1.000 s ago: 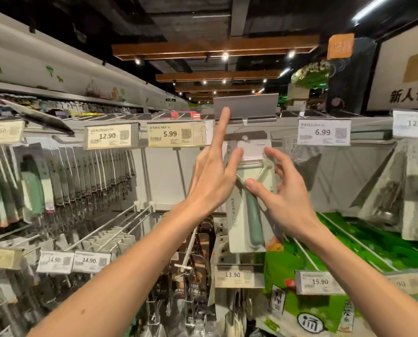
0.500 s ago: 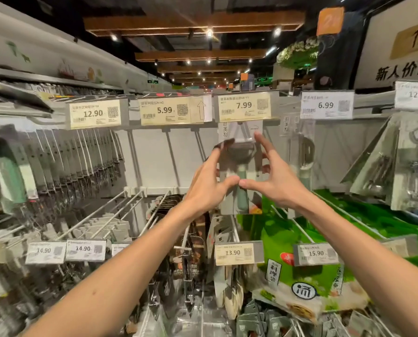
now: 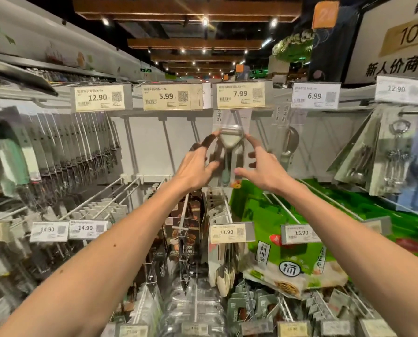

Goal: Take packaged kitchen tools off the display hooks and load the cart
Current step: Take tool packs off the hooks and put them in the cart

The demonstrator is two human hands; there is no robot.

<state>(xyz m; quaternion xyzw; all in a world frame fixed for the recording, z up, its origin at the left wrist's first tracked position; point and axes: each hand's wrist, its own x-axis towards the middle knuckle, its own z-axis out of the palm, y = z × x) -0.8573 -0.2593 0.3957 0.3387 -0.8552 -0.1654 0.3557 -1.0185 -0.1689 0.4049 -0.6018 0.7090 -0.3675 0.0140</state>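
The single head view faces the hook display (image 3: 154,147) close up, angled slightly upward.

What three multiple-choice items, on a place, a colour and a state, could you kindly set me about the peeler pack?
1. The peeler pack hangs under which price tag? A 5.99 B 7.99 C 6.99
2. Its handle is: A red B pale green C black
3. The pack is: A lying in a cart B on the floor C held by both hands
Key: B, it sits just below the 7.99 tag; B, the handle shows pale green; C, the left hand and right hand pinch its edges.
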